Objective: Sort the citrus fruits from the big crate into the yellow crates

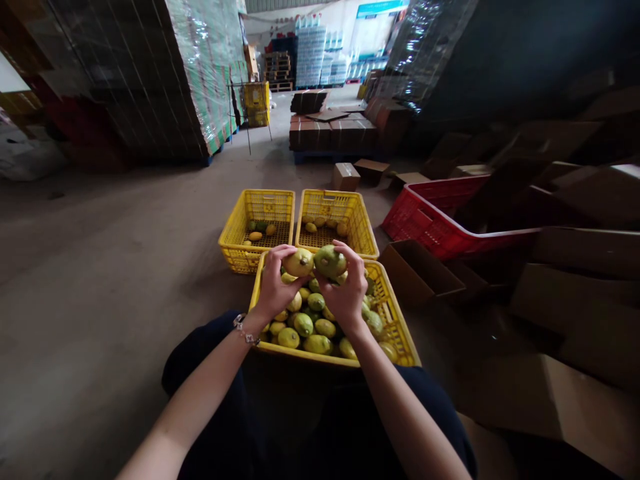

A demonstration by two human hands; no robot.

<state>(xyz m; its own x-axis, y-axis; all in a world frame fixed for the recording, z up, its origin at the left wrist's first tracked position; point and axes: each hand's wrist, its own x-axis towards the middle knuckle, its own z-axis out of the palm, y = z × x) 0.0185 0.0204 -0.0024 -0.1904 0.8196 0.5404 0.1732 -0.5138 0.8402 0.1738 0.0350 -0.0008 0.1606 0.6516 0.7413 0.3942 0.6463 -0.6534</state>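
Observation:
My left hand [277, 280] grips a pale yellow lemon [299, 263], its stem end facing me. Beside it, my right hand [349, 283] has its fingers wrapped round a greener lemon [329, 261]. The two fruits are held side by side, close together, above a large yellow crate [400, 327]. Many more lemons, from green to yellow, fill the bottom of that crate, such as a green-yellow lemon [303, 325]. Behind it stand a left yellow crate [233, 230] and a right yellow crate [367, 223], each with several fruits on its floor.
A red crate [420, 217] and an open cardboard box [413, 267] stand to the right, with more cardboard [590, 400] heaped beyond. Concrete floor [125, 267] stretches on the left. Farther back are a wrapped pallet stack [200, 73] and stacked cartons [333, 133].

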